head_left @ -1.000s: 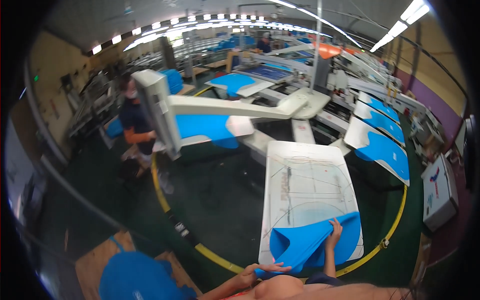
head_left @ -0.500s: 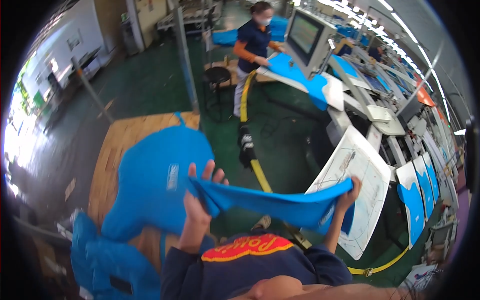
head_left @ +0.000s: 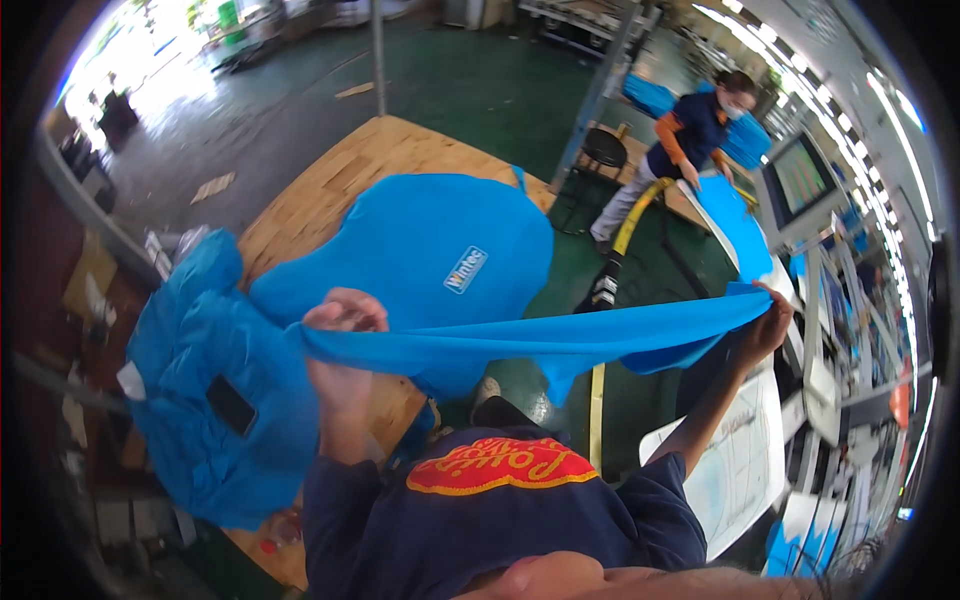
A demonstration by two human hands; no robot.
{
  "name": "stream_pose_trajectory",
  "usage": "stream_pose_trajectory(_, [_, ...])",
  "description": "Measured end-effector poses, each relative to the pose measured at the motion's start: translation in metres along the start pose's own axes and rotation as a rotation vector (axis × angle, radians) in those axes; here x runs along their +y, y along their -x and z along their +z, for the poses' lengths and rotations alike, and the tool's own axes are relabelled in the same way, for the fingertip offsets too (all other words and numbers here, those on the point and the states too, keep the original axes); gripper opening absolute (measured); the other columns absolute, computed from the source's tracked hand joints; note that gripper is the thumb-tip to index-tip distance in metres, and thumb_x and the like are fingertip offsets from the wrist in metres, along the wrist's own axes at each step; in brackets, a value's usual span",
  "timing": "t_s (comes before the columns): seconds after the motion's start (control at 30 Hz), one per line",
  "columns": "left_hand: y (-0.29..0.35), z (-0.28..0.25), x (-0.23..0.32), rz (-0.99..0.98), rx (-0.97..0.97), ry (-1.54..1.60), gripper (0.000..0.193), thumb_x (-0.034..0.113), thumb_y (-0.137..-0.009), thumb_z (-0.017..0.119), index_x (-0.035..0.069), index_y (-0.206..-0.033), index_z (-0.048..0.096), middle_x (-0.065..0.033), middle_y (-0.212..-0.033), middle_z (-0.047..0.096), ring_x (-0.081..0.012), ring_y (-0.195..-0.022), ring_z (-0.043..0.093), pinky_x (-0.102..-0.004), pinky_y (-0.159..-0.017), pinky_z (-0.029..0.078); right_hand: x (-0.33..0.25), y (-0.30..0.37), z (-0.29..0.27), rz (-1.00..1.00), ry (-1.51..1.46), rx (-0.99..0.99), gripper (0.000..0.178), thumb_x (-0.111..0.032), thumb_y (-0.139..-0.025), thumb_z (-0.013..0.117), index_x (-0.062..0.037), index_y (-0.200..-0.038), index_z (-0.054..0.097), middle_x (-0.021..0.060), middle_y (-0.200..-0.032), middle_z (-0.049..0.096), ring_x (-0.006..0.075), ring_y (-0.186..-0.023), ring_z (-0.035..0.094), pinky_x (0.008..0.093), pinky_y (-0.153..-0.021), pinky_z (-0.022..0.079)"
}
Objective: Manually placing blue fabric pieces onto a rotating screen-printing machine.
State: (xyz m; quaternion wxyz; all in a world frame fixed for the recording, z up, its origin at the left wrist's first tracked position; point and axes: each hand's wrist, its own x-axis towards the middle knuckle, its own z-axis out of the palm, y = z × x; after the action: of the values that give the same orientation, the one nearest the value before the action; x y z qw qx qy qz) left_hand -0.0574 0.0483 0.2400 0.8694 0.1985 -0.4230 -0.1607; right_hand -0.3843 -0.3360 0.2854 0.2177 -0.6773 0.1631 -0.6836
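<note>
A blue fabric piece point(head_left: 520, 340) hangs stretched across in front of my chest, folded along its upper edge. My left hand point(head_left: 345, 325), its fingers curled, holds the left end. My right hand point(head_left: 770, 328) is closed on the other end, well out to the right. Beneath and beyond the left part of the cloth, a larger blue fabric panel point(head_left: 410, 240) with a small white printed mark lies flat on a wooden table point(head_left: 400, 140). The lower edges of the held piece hang loose.
At the left, a heap of blue fabric point(head_left: 190, 330) bears a dark phone-like rectangle point(head_left: 232, 404). A white flat board point(head_left: 740, 450) stands low at my right. Beyond it, a co-worker point(head_left: 690, 140) handles blue fabric on another board near a screen point(head_left: 800, 180). A yellow-and-black floor rail point(head_left: 610, 270) runs between.
The view has turned left toward the table. My hands have moved farther apart, pulling the sagging fabric piece straighter, and my left hand's spread fingers have curled in.
</note>
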Motion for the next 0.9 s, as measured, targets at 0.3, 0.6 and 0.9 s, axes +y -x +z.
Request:
stream_pose_trajectory(0.3, [0.005,-0.040,0.058,0.206,0.245,-0.138,0.031,0.019,-0.099,0.040,0.004,-0.120,0.058,-0.0054,-0.081,0.041,-0.0133,-0.064,0.034,-0.0281,-0.050,0.036,0.041,-0.048,0.188,-0.030,-0.020,-0.276,0.018,-0.009,-0.097,0.047,0.0040,-0.099,0.060,0.0073,-0.095,0.059,0.0129,-0.083,0.055,0.0229,-0.074,0.043])
stream_pose_trajectory(0.6, [0.017,-0.254,0.020,-0.057,1.049,-0.270,0.041,0.030,-0.098,0.038,0.003,-0.125,0.054,-0.0092,-0.108,0.061,-0.0205,-0.095,0.061,-0.0361,-0.084,0.051,0.171,0.084,0.475,0.116,-0.208,-1.068,0.011,-0.010,-0.089,0.058,-0.0013,-0.094,0.061,0.0105,-0.074,0.065,0.0189,-0.067,0.062,0.0295,-0.063,0.048])
stream_pose_trajectory(0.9, [0.063,-0.357,-0.031,-0.323,1.591,-1.128,0.061,0.034,-0.089,0.058,0.008,-0.140,0.036,-0.0167,-0.135,0.043,-0.0344,-0.122,0.043,-0.0439,-0.101,0.037,0.189,0.209,0.516,-0.304,-0.168,-1.415,0.031,-0.026,-0.076,0.072,-0.0117,-0.102,0.064,0.0070,-0.115,0.059,0.0280,-0.105,0.056,0.0395,-0.084,0.045])
